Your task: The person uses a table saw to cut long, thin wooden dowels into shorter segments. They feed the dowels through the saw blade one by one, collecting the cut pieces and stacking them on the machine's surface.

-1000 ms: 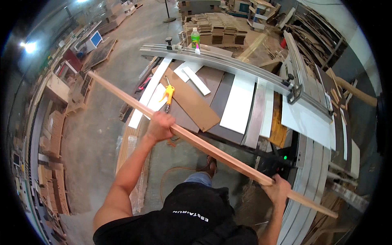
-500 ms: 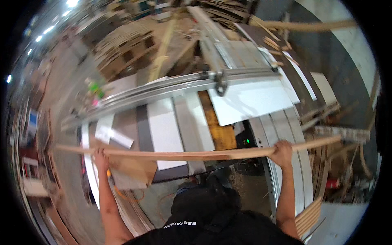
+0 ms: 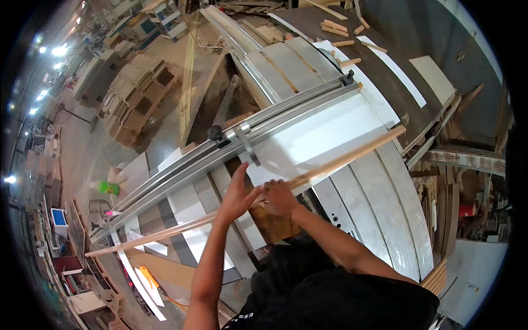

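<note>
A long, thin wooden strip (image 3: 344, 158) lies slantwise in front of me, its left end lower than its right. My right hand (image 3: 280, 198) is closed around it near the middle. Just left of it, my left hand (image 3: 237, 195) has its fingers stretched up toward a metal flip stop (image 3: 248, 147), its thumb close to the strip. The stop sits on a long aluminium fence (image 3: 308, 108) that crosses the machine table. Between fence and strip lies a white panel (image 3: 324, 132). Whether the left palm touches the strip is unclear.
Grooved metal table sections (image 3: 374, 192) extend to the right. Wood offcuts (image 3: 334, 26) lie on a dark board at the far right. A green bottle (image 3: 107, 188) stands left, an orange air gun (image 3: 148, 276) hangs lower left, and stacked wooden boxes (image 3: 132, 99) stand behind.
Both hands have come from near the strip's two ends to its middle. My left hand has let go and opened. The strip now slants up to the right, and the view has turned.
</note>
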Available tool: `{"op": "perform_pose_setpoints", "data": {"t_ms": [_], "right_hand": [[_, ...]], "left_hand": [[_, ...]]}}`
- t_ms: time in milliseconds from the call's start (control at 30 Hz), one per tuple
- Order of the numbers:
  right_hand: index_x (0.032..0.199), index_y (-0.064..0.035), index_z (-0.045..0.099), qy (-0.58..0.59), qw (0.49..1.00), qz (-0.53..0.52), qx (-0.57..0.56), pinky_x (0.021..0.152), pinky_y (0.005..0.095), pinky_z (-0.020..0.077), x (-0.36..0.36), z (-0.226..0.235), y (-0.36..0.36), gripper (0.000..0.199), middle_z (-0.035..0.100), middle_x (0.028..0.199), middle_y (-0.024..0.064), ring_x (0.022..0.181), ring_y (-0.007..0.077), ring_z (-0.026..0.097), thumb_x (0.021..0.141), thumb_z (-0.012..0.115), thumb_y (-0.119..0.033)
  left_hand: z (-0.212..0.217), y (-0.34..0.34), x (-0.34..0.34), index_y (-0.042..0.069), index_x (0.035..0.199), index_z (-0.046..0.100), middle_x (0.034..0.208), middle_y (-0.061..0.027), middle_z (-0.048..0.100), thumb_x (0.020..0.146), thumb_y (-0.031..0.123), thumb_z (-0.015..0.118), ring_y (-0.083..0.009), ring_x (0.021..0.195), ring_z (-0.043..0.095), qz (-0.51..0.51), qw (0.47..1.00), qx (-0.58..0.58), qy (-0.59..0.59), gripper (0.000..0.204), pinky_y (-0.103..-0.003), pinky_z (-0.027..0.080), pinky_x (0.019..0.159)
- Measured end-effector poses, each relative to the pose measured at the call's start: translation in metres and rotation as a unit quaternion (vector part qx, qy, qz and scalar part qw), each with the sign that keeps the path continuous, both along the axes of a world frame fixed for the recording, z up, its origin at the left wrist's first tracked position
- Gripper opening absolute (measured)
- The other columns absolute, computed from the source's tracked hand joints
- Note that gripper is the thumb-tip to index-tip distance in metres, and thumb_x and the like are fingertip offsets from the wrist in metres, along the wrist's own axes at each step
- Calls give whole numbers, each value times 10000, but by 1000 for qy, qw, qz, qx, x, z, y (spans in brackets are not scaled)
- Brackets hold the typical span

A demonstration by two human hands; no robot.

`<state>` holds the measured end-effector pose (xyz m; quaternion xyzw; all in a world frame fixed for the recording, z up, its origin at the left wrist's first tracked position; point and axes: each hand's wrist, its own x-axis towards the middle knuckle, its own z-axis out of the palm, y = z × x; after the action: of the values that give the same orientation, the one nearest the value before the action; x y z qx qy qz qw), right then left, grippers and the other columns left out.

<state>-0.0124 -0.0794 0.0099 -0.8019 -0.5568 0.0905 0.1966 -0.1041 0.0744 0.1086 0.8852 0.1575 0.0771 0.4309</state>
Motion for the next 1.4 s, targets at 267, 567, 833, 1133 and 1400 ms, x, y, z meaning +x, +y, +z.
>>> {"op": "perform_pose_setpoints", "data": {"t_ms": [267, 567, 833, 1133, 1400], "right_hand": [[1192, -56, 632, 52, 989, -50, 129, 1055, 560, 356, 88, -2, -59, 481, 546, 1307, 168, 1283, 376, 472, 771, 783, -234], [1133, -79, 716, -43, 975, -216, 42, 1153, 523, 283, 230, -4, -122, 712, 555, 1329, 141, 1299, 327, 469, 563, 915, -457], [1149, -36, 647, -5, 967, -236, 93, 1132, 475, 308, 265, -20, -58, 772, 568, 1208, 131, 1218, 353, 467, 602, 873, -532], [1136, -14, 669, -45, 968, -221, 107, 1129, 498, 335, 273, -19, -45, 777, 548, 1229, 175, 1216, 387, 465, 582, 895, -509], [1180, -48, 638, -57, 959, -240, 138, 1187, 517, 257, 275, -29, -53, 663, 543, 1296, 165, 1279, 352, 462, 692, 861, -437]], "left_hand": [[9, -17, 87, -65, 1298, 464, 1092, -158, 620, 903, 169, 723, -231, 998, 612, 236, 947, -146, -164, 527, -364, 482, 907], [42, 100, 174, -31, 1337, 544, 1273, -165, 592, 917, 336, 714, -237, 1185, 551, 249, 948, -132, -148, 583, -360, 396, 1046], [9, 53, 184, 31, 1362, 517, 1568, -329, 189, 791, 387, 794, -478, 1465, 226, 253, 951, 167, -58, 728, -482, 274, 1177], [-60, 13, 193, 63, 1517, 352, 1633, -235, 157, 688, 538, 825, -384, 1514, 165, -33, 929, 342, 137, 1067, -549, 163, 1198], [-87, 13, 190, 11, 1489, 356, 1592, -200, 269, 768, 518, 771, -382, 1465, 272, -18, 931, 359, 57, 975, -537, 272, 1143]]}}
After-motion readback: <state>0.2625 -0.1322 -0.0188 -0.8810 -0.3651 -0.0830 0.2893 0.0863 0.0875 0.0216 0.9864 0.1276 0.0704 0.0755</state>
